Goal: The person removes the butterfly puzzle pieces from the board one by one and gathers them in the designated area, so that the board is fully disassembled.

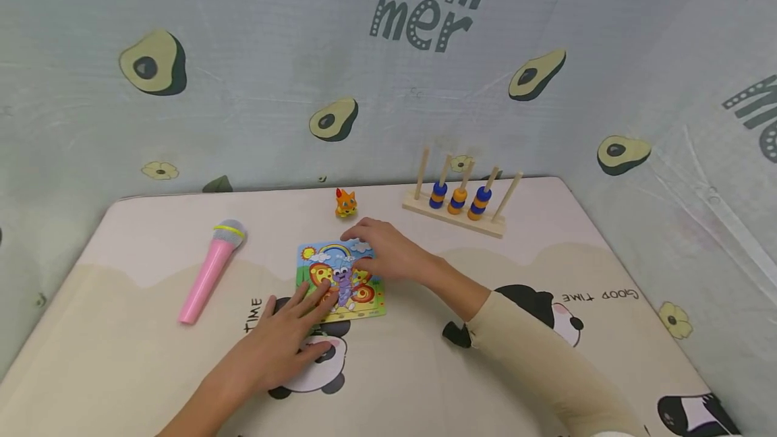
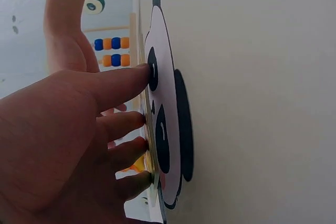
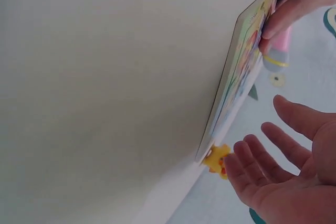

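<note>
A square picture board with a cartoon butterfly, rainbow and sun lies flat on the table. On its lower left part rest the fingertips of my left hand, spread and fairly straight; the thumb lies off the board near a printed panda. My right hand is over the upper right corner, fingers slightly bent. In the right wrist view this right hand holds nothing and appears raised off the board. The left wrist view shows the left hand's fingers touching the board's surface near its edge.
An orange toy fox stands just behind the board. Left of it lies a pink toy microphone. At the back right is a wooden peg rack with blue and orange beads. A printed curtain hangs behind the table.
</note>
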{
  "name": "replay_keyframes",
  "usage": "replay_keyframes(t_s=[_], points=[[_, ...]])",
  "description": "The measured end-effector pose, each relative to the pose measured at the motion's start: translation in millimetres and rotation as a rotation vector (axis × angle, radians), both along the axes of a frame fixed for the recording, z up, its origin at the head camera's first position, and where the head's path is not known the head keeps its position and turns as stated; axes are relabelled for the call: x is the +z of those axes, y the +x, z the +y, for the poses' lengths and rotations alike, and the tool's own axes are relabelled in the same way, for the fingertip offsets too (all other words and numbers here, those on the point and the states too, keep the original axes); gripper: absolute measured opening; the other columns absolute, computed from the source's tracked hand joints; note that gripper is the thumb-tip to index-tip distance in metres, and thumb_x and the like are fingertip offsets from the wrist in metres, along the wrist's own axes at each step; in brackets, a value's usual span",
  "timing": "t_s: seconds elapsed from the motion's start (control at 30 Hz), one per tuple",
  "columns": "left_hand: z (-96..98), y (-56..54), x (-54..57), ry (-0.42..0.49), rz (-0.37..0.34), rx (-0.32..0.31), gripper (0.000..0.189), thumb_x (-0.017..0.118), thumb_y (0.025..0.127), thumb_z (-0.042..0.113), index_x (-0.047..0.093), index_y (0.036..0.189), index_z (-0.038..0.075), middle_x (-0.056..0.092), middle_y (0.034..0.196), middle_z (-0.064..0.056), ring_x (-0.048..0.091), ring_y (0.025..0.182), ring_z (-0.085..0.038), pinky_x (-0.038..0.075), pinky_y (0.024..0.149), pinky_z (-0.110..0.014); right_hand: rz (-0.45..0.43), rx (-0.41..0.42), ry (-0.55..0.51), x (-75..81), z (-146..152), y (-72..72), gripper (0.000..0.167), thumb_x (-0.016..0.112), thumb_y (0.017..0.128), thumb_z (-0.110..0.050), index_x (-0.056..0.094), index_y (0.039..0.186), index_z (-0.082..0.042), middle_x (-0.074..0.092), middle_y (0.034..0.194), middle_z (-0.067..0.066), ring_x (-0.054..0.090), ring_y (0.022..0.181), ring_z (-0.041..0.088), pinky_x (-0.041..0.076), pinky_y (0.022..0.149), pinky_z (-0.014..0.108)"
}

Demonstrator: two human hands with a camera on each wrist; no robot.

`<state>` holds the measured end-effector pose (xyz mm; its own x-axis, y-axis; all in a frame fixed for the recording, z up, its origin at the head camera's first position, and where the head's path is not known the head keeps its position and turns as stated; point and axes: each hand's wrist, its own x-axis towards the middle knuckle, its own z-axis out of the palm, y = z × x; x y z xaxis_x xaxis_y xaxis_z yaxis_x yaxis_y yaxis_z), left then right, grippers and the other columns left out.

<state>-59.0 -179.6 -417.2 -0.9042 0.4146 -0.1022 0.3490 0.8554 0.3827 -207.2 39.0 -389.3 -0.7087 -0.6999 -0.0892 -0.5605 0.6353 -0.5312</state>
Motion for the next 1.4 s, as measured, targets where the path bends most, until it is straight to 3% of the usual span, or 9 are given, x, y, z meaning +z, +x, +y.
replay_keyframes(t_s=[0.7, 1.4], points=[[-3.5, 2.9, 2.2, 0.002, -0.002, -0.011, 0.073, 0.068, 0.098, 0.048, 0.041, 0.161, 0.022, 0.035, 0.170, -0.003, 0.028, 0.157, -0.041, 0.020, 0.109, -0.087, 0.007, 0.065, 0.055, -6.0, -51, -8.8, 0.046, 0.077, 0.095, -0.019, 0.065, 0.139, -0.011, 0.068, 0.131, 0.004, 0.062, 0.120, 0.017, 0.053, 0.103, 0.028], [-6.4, -1.5, 1.3, 0.004, -0.022, -0.021, 0.073, 0.066, 0.099, 0.050, 0.041, 0.162, 0.022, 0.032, 0.171, -0.003, 0.024, 0.159, -0.040, 0.017, 0.109, -0.088, -0.012, 0.042, 0.105, -10.5, -67, -14.8, 0.047, 0.080, 0.091, -0.014, 0.068, 0.137, -0.013, 0.067, 0.125, 0.002, 0.063, 0.115, 0.014, 0.053, 0.100, 0.024]])
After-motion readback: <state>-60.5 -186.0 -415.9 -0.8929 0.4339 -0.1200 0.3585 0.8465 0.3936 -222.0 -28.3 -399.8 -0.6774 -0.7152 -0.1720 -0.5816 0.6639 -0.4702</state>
